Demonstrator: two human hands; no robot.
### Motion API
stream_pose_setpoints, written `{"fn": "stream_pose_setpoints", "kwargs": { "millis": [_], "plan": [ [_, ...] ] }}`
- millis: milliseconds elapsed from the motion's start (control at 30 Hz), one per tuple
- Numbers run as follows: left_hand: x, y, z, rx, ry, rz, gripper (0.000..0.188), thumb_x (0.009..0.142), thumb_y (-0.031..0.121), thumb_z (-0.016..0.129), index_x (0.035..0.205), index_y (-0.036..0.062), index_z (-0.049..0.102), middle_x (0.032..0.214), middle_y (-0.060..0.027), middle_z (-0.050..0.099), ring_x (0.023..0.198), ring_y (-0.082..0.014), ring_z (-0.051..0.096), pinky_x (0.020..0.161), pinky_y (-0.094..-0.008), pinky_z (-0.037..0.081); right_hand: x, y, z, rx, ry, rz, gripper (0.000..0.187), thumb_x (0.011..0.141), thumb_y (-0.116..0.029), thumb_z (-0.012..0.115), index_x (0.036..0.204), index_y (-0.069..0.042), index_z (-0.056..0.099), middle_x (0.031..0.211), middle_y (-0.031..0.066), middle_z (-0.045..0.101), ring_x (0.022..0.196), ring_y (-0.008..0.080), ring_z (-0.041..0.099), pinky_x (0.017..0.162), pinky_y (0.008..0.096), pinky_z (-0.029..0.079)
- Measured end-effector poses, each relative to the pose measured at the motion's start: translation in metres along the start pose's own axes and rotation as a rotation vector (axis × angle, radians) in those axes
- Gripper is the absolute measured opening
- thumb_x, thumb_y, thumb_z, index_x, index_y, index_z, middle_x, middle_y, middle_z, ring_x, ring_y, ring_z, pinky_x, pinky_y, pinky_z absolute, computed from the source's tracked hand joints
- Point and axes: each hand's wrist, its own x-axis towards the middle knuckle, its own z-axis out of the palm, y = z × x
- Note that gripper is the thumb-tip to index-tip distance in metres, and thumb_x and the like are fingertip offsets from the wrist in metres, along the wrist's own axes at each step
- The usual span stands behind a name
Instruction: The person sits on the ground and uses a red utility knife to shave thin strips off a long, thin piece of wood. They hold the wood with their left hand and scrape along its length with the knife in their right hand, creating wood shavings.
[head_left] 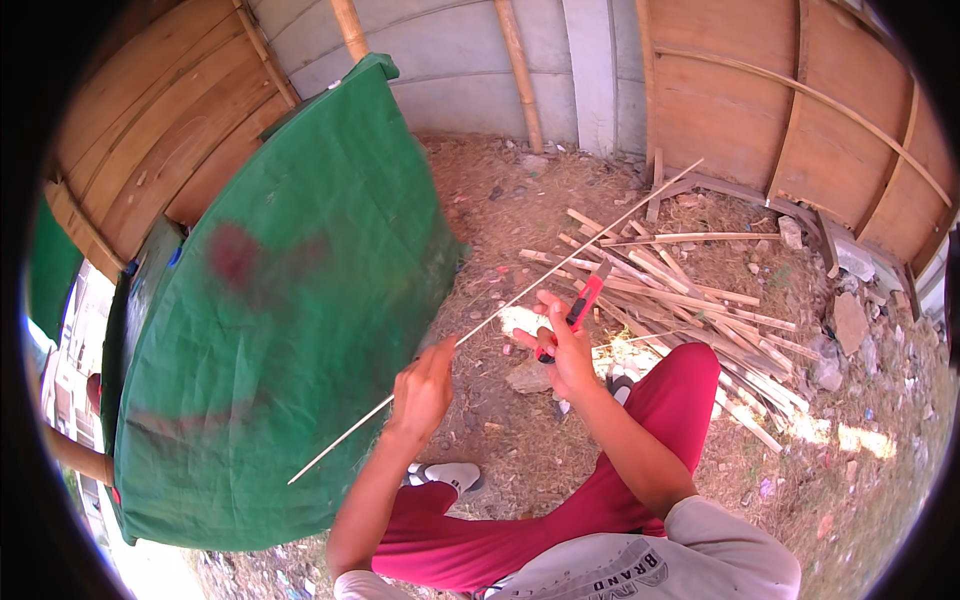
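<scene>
A long, thin bamboo stick [520, 296] runs slantwise across the middle, from low on the left to far on the right. My left hand [423, 388] is closed around its lower part. In my right hand [566, 350] is a red and black utility knife [584, 303], its blade end pointing up and away from me. That hand is close beside the stick; whether its fingers touch the stick I cannot tell. Beyond and to the right, a loose heap of split bamboo strips [690, 290] lies on the ground.
A green tarp [290, 310] hangs on the left, close to the stick's lower end. Wood panels [735, 110] and a grey wall [450, 90] with bamboo poles stand behind. Broken stones [850, 322] lie at the right. A flat stone [530, 376] lies below my right hand.
</scene>
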Motion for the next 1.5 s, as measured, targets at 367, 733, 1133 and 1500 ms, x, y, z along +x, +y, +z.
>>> {"fn": "stream_pose_setpoints", "kwargs": {
  "millis": [367,733,1133,1500],
  "plan": [
    [-0.075,0.008,-0.061,-1.242,-0.49,-1.097,0.025,0.106,0.011,0.051,0.124,-0.0056,0.056,0.099,-0.015,0.069,0.066,-0.0167,0.067,0.051,-0.0287,0.055,-0.021,-0.065,-0.012,-1.26,-0.264,-0.303,0.044,0.109,-0.04,0.047,0.126,-0.003,0.064,0.079,0.0057,0.055,0.065,0.0123,0.05,0.064,0.0312,0.046],
    [-0.106,0.011,0.014,-1.671,-0.282,-1.36,0.019,0.102,0.011,0.054,0.118,0.0001,0.056,0.094,-0.0102,0.067,0.063,-0.0157,0.057,0.05,-0.0286,0.047,-0.01,0.003,-0.022,-1.391,-0.631,-0.212,0.039,0.1,-0.023,0.062,0.133,-0.002,0.062,0.107,0.0256,0.069,0.094,0.0388,0.068,0.084,0.0447,0.052],
    [-0.112,0.017,0.037,-1.87,-0.249,-1.417,0.028,0.102,0.015,0.049,0.124,0.0004,0.057,0.084,-0.0029,0.057,0.052,-0.0101,0.043,0.045,-0.0259,0.034,-0.025,0.043,-0.043,-1.442,-0.601,-0.429,0.032,0.095,-0.032,0.07,0.103,-0.002,0.077,0.079,0.0182,0.072,0.062,0.0305,0.069,0.056,0.0382,0.053],
    [-0.115,0.027,0.038,-1.974,-0.278,-1.5,0.03,0.102,0.015,0.048,0.129,0.0015,0.055,0.079,-0.0004,0.05,0.047,-0.005,0.034,0.039,-0.0215,0.026,-0.03,0.044,-0.055,-1.475,-0.626,-0.581,0.034,0.091,-0.037,0.074,0.102,-0.005,0.078,0.075,0.0112,0.071,0.055,0.0275,0.067,0.048,0.0379,0.051]
  ]
}}
